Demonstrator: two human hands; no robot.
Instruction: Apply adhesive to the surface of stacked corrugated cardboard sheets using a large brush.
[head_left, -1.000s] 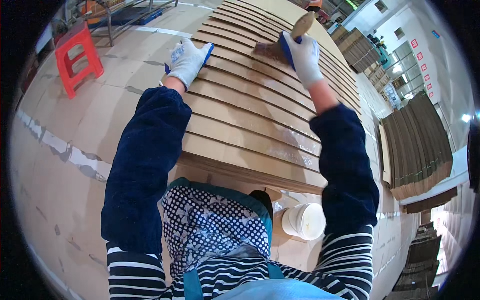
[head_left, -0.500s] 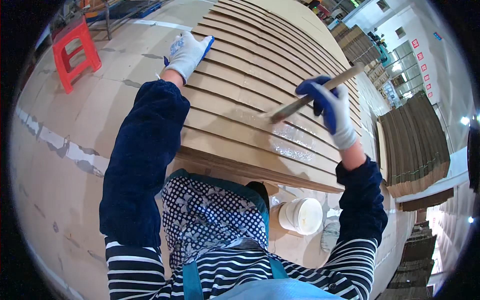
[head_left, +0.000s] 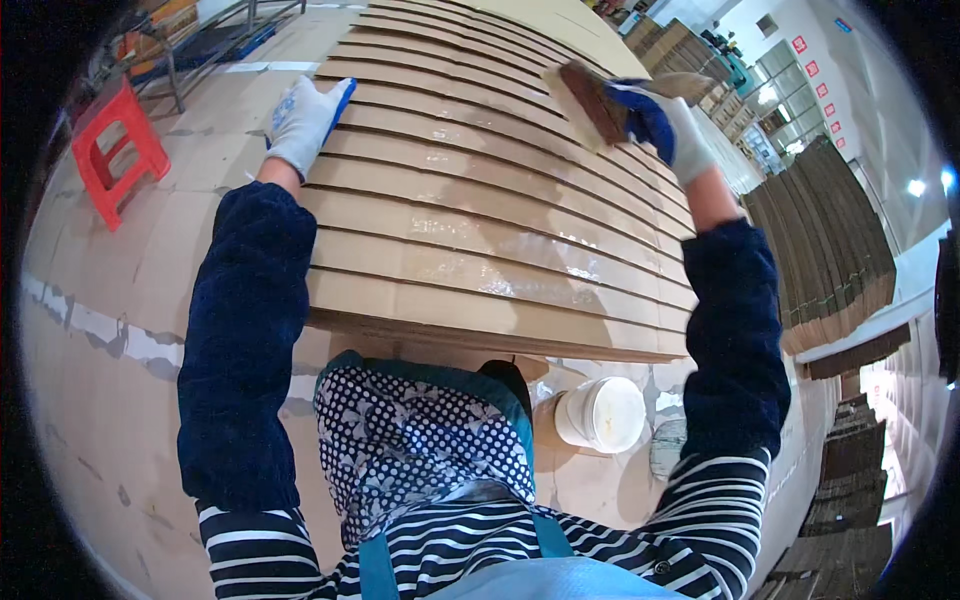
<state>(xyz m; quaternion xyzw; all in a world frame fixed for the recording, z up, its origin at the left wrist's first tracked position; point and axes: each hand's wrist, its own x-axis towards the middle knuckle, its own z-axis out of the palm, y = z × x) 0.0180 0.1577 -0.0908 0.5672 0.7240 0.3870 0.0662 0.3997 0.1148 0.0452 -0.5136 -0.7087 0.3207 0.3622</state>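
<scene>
In my right hand (head_left: 665, 130), gloved in white and blue, is a wide flat brush (head_left: 597, 105). Its pale bristles point left over the far right part of the overlapping cardboard sheets (head_left: 420, 305), and its handle sticks out to the right. Whether the bristles touch the cardboard I cannot tell. Wet, shiny streaks mark the middle and near sheets. My left hand (head_left: 305, 122), in a matching glove, rests against the left edge of the sheets with its fingers stretched out; part of the palm side is hidden.
On the floor by the near edge stands a white bucket (head_left: 612, 415), with a wrapped bundle (head_left: 668, 447) beside it. A red plastic stool (head_left: 120, 150) is at the far left. Tall stacks of cardboard (head_left: 825, 245) stand on the right. Behind the stool is a metal frame (head_left: 175, 80).
My right hand has swept the brush away from the near sheets to the far side and turned it bristles-left. My left hand and the cardboard appear further left in the picture.
</scene>
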